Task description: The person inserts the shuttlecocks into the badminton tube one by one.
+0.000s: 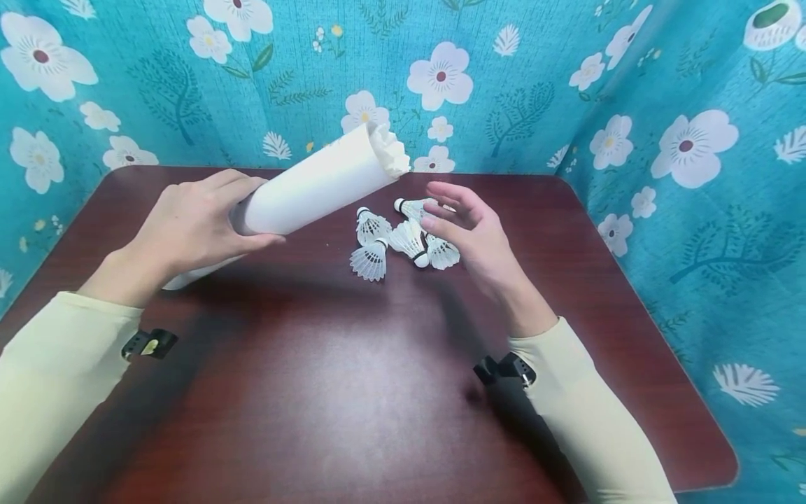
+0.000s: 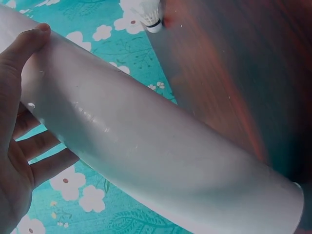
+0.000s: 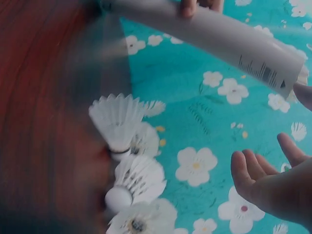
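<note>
My left hand [image 1: 189,224] grips a long white tube [image 1: 321,178] around its middle, thumb on the near side. The tube tilts up to the right, its lower end near the tabletop at left. White feathery skirts [image 1: 393,155] of a shuttlecock fill its raised mouth. In the left wrist view, the thumb presses on the smooth tube wall [image 2: 146,131]. Several white shuttlecocks [image 1: 369,260] lie clustered on the table below the mouth, some partly behind my right hand [image 1: 475,234]. That hand hovers with loosely bent fingers and holds nothing. A barcode [image 3: 263,73] shows on the tube in the right wrist view.
The dark reddish-brown table [image 1: 352,392] has rounded corners and a glossy patch of light. A teal floral curtain [image 1: 535,56] hangs behind it and along the right side. Black straps with small devices [image 1: 504,371] sit on both wrists over pale sleeves.
</note>
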